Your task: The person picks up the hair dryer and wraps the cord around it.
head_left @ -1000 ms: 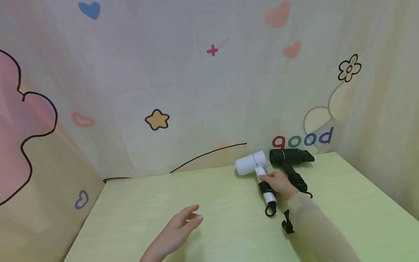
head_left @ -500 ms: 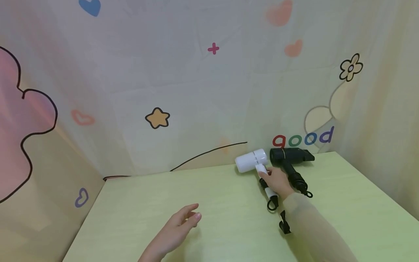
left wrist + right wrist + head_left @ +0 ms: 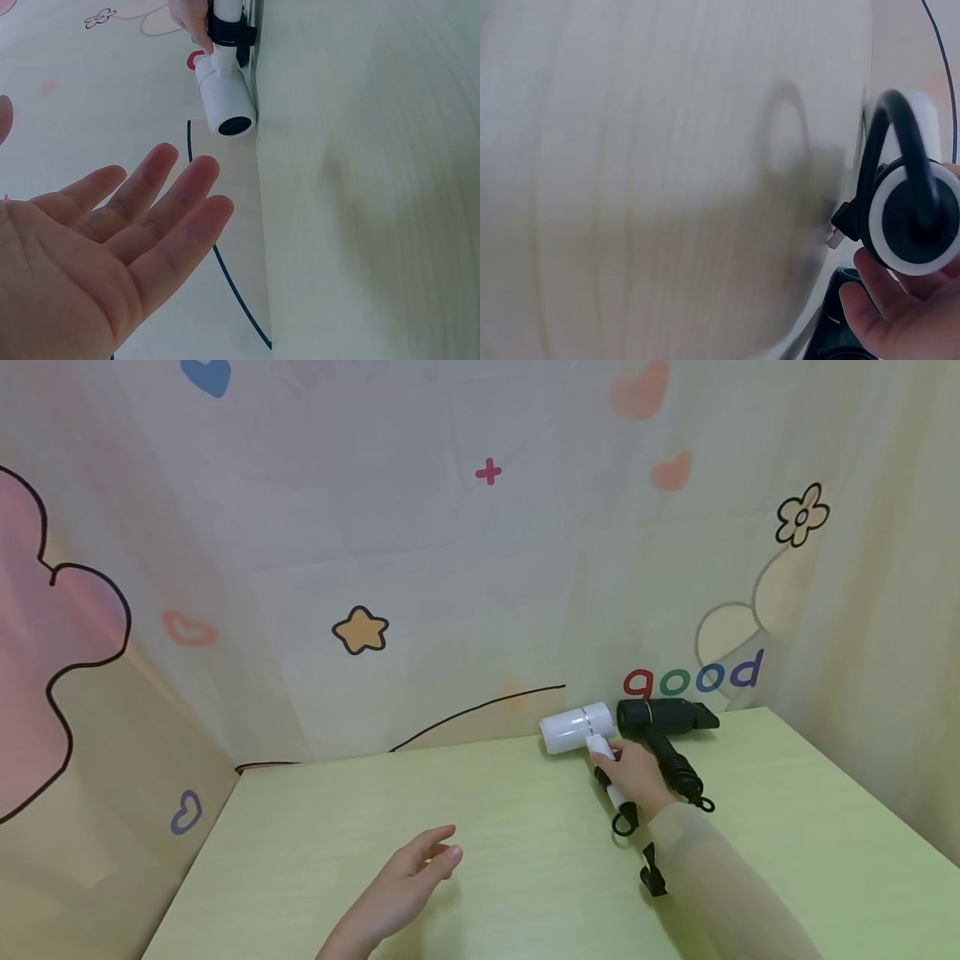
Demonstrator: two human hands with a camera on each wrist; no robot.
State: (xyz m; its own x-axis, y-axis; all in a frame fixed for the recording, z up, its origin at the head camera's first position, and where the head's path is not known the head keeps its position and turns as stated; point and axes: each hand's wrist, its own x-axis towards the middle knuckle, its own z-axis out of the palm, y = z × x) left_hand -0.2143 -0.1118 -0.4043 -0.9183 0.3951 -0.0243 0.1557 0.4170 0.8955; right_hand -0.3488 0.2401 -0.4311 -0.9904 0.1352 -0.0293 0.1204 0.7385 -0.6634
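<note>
A white hair dryer (image 3: 573, 730) lies near the back edge of the table, its handle slanting toward the front right. My right hand (image 3: 636, 774) grips that handle, thumb and fingers on opposite sides of it in the right wrist view. Black cord is wound round the handle (image 3: 232, 31), and a black loop (image 3: 891, 127) sticks out of its end. Directly right of the white one rests a black hair dryer (image 3: 667, 718), cord coiled on its handle. My left hand (image 3: 405, 883) hovers over the table with relaxed fingers and holds nothing.
Behind the pale yellow-green table (image 3: 337, 827) hangs a printed curtain (image 3: 420, 543), close to both dryers. A small black piece (image 3: 652, 871), too unclear to identify, shows beside my right sleeve (image 3: 720, 877).
The white dryer's handle end has shifted slightly up and right, and my right hand now covers more of the wound cord. Over the last half second almost nothing moves. My left hand stays put.
</note>
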